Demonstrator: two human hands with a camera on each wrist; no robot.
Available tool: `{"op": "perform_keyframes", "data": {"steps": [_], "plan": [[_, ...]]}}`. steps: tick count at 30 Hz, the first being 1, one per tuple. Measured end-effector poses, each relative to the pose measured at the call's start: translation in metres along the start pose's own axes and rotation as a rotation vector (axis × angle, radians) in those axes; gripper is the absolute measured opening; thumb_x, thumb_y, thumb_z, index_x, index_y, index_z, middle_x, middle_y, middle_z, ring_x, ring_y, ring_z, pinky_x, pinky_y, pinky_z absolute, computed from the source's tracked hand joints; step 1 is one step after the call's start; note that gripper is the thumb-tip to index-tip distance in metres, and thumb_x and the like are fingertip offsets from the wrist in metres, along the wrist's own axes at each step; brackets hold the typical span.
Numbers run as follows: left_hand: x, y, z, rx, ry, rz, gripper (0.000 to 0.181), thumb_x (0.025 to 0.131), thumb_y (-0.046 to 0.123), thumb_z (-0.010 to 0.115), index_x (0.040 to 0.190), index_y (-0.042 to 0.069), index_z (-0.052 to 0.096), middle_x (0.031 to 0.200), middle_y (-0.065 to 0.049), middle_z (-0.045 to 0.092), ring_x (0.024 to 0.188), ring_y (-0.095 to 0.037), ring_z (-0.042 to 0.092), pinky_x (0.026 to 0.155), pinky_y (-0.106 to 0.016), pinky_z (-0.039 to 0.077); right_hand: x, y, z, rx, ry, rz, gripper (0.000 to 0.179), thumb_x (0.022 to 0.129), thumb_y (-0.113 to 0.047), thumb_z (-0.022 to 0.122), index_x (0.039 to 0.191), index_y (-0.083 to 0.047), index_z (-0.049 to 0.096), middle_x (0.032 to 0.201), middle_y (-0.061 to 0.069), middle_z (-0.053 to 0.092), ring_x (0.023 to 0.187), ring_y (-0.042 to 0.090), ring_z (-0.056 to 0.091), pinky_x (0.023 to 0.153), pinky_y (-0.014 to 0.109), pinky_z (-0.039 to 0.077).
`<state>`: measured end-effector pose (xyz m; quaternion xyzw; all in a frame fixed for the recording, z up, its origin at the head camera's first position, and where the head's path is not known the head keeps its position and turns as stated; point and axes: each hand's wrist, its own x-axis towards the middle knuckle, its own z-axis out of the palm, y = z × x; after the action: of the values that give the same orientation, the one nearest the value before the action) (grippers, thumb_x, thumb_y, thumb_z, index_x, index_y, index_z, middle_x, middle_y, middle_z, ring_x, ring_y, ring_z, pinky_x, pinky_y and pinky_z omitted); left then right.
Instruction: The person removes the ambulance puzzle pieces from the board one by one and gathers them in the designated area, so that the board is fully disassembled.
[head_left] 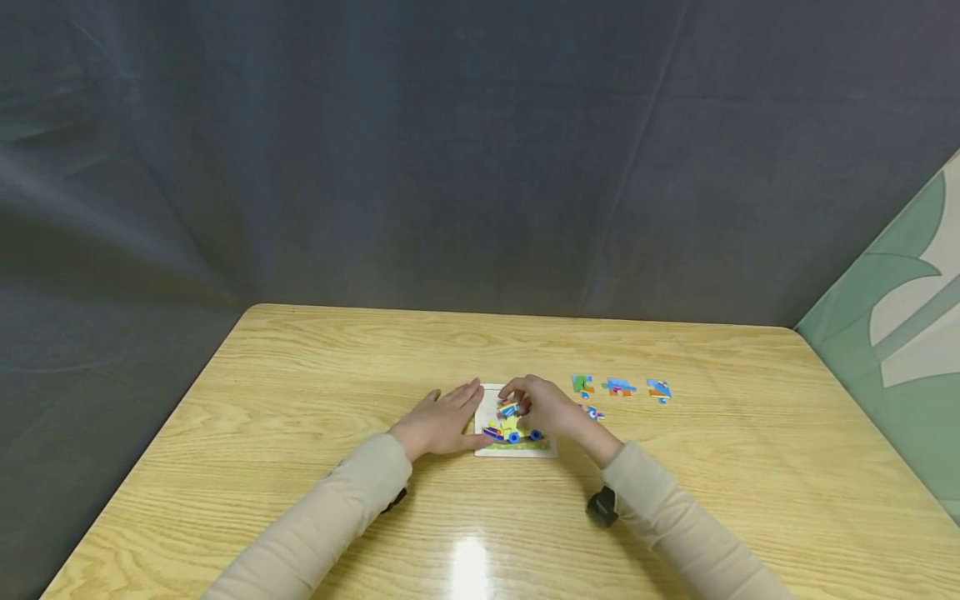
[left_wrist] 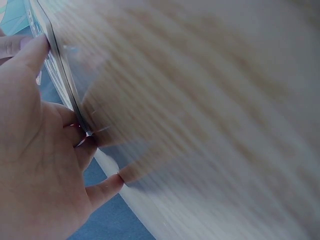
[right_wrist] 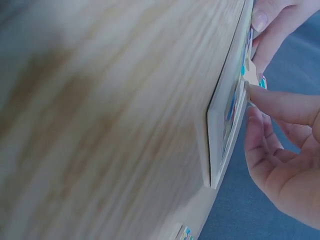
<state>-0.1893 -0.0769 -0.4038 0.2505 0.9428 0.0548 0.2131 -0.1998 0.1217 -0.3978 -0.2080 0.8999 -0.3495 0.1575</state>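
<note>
A small jigsaw puzzle board (head_left: 487,402) with a pale frame lies on the table; its lower part shows a vehicle with blue wheels. My left hand (head_left: 442,423) rests along the board's left edge, fingers spread, the thumb reaching over the lower left corner. Over the board, my right hand (head_left: 551,407) pinches a colourful puzzle piece (head_left: 508,409) between thumb and fingers. In the right wrist view, the thumb and fingertips of that hand (right_wrist: 290,150) are close above the board's rim (right_wrist: 216,135). Fingers hide part of the piece.
Loose puzzle pieces lie right of the board: a green one (head_left: 582,384), a blue and orange one (head_left: 619,387), another blue and orange one (head_left: 660,390), and a blue one (head_left: 593,412) near the right wrist. A dark curtain (head_left: 480,158) hangs behind the wooden table (head_left: 337,358).
</note>
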Motion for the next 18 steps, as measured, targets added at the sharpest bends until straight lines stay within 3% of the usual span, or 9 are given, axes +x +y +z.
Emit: {"op": "perform_keyframes", "data": {"steps": [8,18], "plan": [[0.0,-0.001,0.001,-0.004,0.003,0.002,0.083,0.094,0.061,0.042,0.155,0.014,0.014,0.163,0.001,0.007,0.15,-0.016,0.015,0.121,-0.05,0.016,-0.003,0.003,-0.004,0.006,0.028,0.002,0.025,0.087,0.007,0.059,0.11,-0.001,0.065,0.095,0.015,0.069,0.075,0.014,0.06,0.063,0.023,0.05],[0.001,0.0,0.0,-0.012,0.006,0.004,0.083,0.094,0.061,0.042,0.155,0.014,0.013,0.163,0.0,0.005,0.15,-0.017,0.014,0.121,-0.05,0.015,-0.011,0.015,-0.02,0.134,0.016,0.014,0.027,0.092,0.005,0.05,0.117,0.007,0.062,0.094,0.02,0.068,0.077,0.017,0.065,0.069,0.03,0.056]]}}
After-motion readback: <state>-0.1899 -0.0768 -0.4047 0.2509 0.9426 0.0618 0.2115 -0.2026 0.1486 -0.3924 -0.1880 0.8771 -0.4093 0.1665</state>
